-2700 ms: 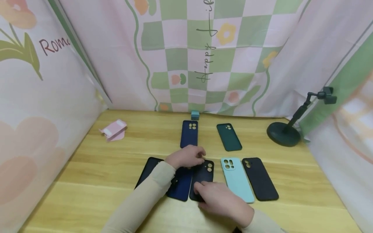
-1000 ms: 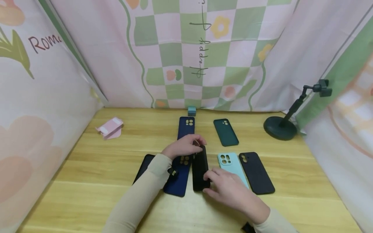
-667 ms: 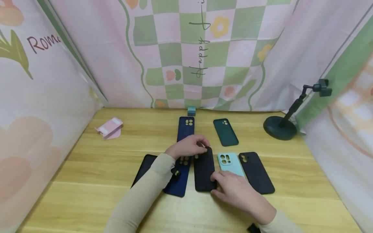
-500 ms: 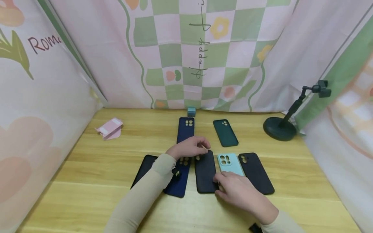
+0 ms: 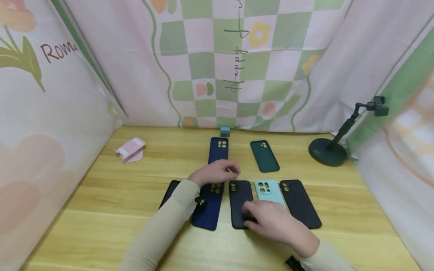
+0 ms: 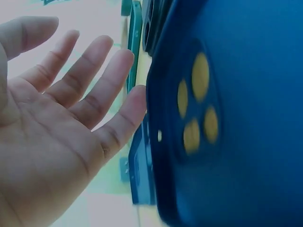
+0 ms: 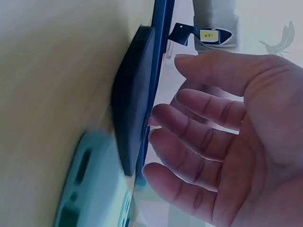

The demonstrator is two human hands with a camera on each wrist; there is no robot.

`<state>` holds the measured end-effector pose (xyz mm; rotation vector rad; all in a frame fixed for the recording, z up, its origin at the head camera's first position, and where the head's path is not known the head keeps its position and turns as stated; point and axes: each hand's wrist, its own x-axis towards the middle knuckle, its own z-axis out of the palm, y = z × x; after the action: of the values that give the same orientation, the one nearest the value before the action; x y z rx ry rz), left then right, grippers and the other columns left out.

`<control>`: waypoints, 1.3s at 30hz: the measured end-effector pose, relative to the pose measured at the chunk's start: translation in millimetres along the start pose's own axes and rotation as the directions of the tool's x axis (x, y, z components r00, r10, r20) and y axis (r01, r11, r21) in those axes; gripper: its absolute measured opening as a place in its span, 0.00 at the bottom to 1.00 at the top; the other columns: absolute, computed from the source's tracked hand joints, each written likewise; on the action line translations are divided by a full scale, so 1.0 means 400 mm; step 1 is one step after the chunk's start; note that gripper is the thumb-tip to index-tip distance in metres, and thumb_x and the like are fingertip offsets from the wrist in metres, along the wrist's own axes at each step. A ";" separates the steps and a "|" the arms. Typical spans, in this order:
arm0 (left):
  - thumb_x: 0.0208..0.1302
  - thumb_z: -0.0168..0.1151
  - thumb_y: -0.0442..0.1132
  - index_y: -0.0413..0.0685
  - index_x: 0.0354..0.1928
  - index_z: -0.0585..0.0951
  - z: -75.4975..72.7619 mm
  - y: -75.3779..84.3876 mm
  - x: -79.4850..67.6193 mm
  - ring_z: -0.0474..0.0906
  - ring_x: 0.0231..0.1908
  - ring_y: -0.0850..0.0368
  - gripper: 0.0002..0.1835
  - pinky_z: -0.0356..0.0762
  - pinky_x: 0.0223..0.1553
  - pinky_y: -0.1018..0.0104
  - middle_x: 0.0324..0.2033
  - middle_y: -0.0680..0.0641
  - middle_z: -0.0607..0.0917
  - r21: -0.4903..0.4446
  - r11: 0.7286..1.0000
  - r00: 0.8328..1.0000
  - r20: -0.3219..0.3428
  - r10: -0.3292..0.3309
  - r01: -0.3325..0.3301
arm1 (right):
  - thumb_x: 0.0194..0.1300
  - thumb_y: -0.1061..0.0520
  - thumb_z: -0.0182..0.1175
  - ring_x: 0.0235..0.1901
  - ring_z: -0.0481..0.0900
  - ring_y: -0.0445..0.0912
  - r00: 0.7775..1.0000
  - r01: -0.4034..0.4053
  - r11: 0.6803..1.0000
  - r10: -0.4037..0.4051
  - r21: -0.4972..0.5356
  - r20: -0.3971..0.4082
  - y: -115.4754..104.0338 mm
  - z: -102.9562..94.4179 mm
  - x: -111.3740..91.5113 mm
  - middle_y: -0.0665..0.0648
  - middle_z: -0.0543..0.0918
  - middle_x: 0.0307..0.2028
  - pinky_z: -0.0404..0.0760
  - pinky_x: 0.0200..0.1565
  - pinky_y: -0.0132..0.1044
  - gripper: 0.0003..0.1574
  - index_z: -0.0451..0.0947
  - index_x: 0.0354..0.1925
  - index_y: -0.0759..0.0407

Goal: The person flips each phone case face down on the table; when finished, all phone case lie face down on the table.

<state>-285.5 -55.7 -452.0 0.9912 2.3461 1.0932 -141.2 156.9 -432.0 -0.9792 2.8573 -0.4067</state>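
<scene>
A black phone case (image 5: pixel 241 194) lies flat on the table, its camera holes at the upper left. Over its lower right part hovers my right hand (image 5: pixel 272 222); in the right wrist view the fingers are loosely bent and hold nothing, with the black case beside them. My left hand (image 5: pixel 217 172) is above the top of a dark blue phone case (image 5: pixel 205 216), its fingers relaxed and apart with nothing in them in the left wrist view. A light turquoise phone case (image 5: pixel 271 191) is partly under the right hand. The left forearm hides most of another black case (image 5: pixel 168 194).
Another black phone case (image 5: pixel 301 205) lies to the right. Farther back are a second dark blue case (image 5: pixel 218 151) and a dark green one (image 5: pixel 265 156). A black stand (image 5: pixel 328 152), a pink folded card piece (image 5: pixel 130 149) and a small blue block (image 5: pixel 225 131) sit toward the back.
The middle black case was tipped up on its edge between both hands and turned over; its camera holes moved from right to left. It now lies flat, and both hands have let go.
</scene>
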 end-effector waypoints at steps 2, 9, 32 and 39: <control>0.72 0.55 0.43 0.45 0.54 0.80 -0.013 -0.010 -0.016 0.77 0.44 0.62 0.15 0.75 0.47 0.65 0.45 0.56 0.82 0.012 1.000 1.000 -0.005 -0.015 0.015 | 0.59 0.50 0.70 0.24 0.72 0.34 1.000 0.027 1.000 -0.027 0.012 -0.001 -0.011 0.003 0.013 0.42 0.77 0.28 0.71 0.24 0.35 0.11 0.79 0.39 0.48; 0.73 0.55 0.43 0.48 0.55 0.80 -0.056 -0.033 -0.081 0.78 0.47 0.59 0.14 0.75 0.50 0.60 0.47 0.52 0.83 0.136 0.972 0.981 -0.057 -0.183 0.190 | 0.61 0.50 0.68 0.22 0.69 0.34 0.991 0.137 0.990 -0.137 -0.017 -0.003 -0.066 0.024 0.070 0.42 0.76 0.28 0.71 0.23 0.33 0.11 0.79 0.40 0.50; 0.72 0.56 0.46 0.51 0.59 0.78 -0.065 -0.030 -0.176 0.77 0.45 0.60 0.17 0.77 0.45 0.61 0.51 0.52 0.81 0.176 0.949 0.965 -0.047 -0.258 0.263 | 0.62 0.51 0.67 0.27 0.72 0.38 0.948 0.299 0.948 -0.283 -0.103 0.149 -0.233 0.107 0.188 0.46 0.76 0.33 0.72 0.25 0.31 0.14 0.77 0.46 0.47; 0.72 0.56 0.46 0.51 0.58 0.78 -0.058 -0.040 -0.175 0.77 0.48 0.59 0.17 0.76 0.49 0.60 0.51 0.52 0.81 0.182 0.944 0.961 -0.055 -0.271 0.276 | 0.68 0.53 0.60 0.28 0.73 0.38 0.947 0.297 0.949 -0.277 -0.110 0.162 -0.229 0.120 0.196 0.46 0.77 0.33 0.74 0.28 0.32 0.08 0.78 0.46 0.47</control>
<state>-258.2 -125.7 -447.2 0.6828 2.5527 0.7957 -140.7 28.9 -452.7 -1.3971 2.6441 -0.1575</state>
